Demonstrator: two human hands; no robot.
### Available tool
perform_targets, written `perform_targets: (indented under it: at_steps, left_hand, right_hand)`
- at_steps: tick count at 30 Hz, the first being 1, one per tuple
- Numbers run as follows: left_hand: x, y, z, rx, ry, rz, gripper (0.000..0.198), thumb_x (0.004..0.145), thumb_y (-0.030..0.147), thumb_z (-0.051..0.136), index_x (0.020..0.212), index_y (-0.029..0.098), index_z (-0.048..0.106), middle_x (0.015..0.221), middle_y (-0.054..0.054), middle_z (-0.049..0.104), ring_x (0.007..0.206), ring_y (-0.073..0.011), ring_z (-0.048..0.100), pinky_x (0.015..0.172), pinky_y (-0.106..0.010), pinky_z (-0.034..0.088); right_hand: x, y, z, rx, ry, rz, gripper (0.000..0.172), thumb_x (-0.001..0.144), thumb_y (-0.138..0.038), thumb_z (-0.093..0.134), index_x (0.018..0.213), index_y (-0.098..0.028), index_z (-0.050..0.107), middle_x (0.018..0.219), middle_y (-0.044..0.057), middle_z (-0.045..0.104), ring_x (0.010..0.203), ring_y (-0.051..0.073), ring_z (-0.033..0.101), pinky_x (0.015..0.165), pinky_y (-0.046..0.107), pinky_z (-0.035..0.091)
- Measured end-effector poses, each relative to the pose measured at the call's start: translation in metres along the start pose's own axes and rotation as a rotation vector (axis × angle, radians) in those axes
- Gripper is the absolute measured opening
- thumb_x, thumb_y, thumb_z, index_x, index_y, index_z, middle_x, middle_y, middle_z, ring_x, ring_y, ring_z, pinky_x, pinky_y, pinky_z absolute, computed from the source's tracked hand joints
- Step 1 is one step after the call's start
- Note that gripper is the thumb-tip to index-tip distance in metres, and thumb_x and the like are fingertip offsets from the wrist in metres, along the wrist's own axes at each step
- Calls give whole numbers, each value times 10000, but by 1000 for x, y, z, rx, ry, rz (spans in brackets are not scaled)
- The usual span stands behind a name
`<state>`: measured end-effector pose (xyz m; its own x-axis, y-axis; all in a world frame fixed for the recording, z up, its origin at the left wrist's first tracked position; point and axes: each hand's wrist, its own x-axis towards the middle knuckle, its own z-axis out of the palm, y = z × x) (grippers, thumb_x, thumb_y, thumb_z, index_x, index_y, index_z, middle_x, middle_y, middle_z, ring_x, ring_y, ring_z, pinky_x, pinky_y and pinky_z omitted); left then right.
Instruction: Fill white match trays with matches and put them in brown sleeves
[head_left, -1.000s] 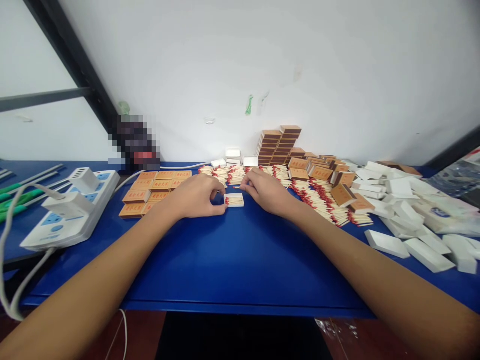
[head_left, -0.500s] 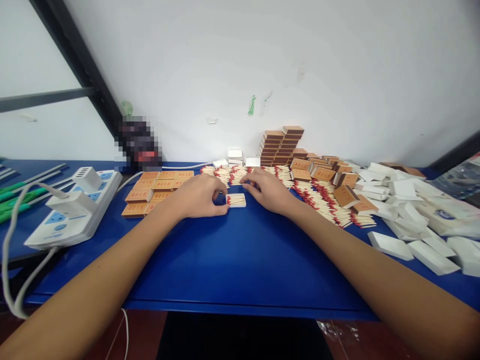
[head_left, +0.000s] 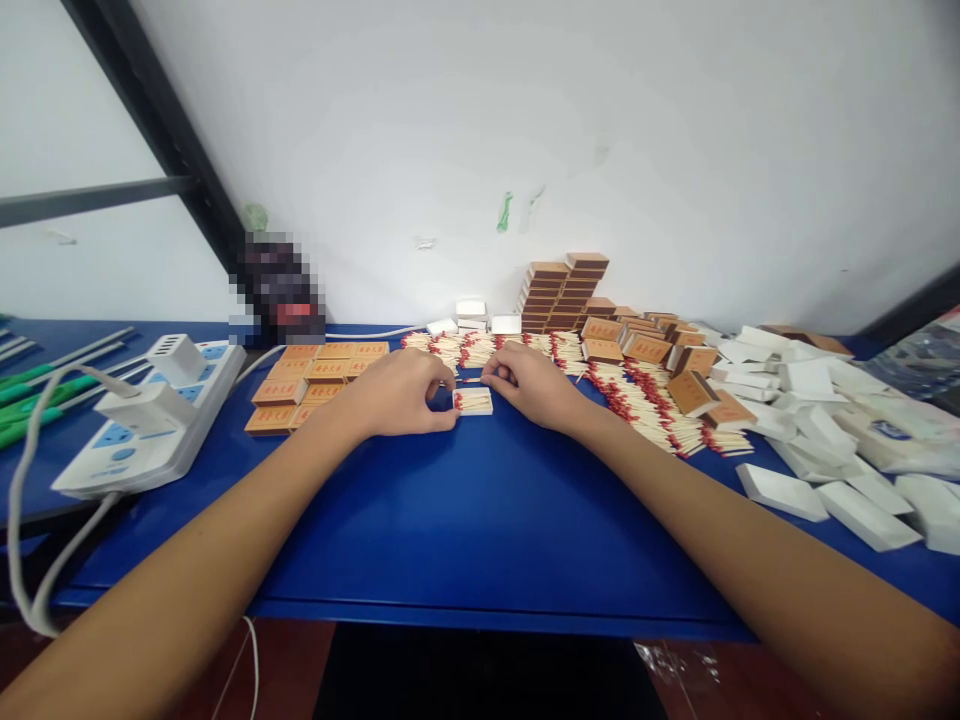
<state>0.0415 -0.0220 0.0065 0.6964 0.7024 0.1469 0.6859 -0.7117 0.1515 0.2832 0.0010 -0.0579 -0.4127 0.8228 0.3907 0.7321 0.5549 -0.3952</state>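
Note:
A small white matchbox tray [head_left: 473,402] lies on the blue table, partly filled with matches whose red heads point left. My left hand [head_left: 405,392] curls round the tray's left end, thumb at the near corner and fingers at the far corner. Just beyond the tray's right end, my right hand [head_left: 532,385] pinches a single match [head_left: 469,380], its red head to the left. Rows of loose matches [head_left: 476,350] lie behind both hands, partly hidden by them. More loose matches [head_left: 645,405] spread to the right of my right hand.
Orange matchboxes [head_left: 289,390] sit in rows on the left, beside a white power strip [head_left: 180,440] with cables. Stacked brown matchboxes [head_left: 562,290] stand against the wall. Piled white trays [head_left: 810,400] cover the right side. Green-handled rods [head_left: 60,385] lie far left.
My right hand has shifted slightly down and left from the loose matches, and a match now shows between its fingertips. My left hand and the tray stay in place.

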Motion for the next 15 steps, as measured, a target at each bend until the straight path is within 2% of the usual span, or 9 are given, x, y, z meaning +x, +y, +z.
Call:
perform_targets:
  at_steps: [4,10,15]
  left_hand:
    - [0,0,0,6,-3,5,245,804,352,686,930,184,813,784,-40,742,678,-185,619,636,-316,398]
    - [0,-1,1,-7,3,3,247,806,357,703,940,184,818,776,-43,739,674,-184,625,642,-311,412]
    - [0,-1,1,-5,-2,18,258,815,368,697,943,179,816,777,-45,731,696,-192,627,644,-317,412]
  right_hand:
    - [-1,-4,-2,-55,-48,25,90,1029,-209,588,962,-199,648,996,70,625,898,218,589,793,330,424]
    - [-9,-21,-20,-96,-3,-30,88,1050,-220,544,1003,-207,617,1054,98,636,976,248,599,839,362,447]
    - [-17,-40,-19,-145,-78,-38,95,1041,-198,544,987,-200,623,1067,108,636,985,248,605,815,355,442]
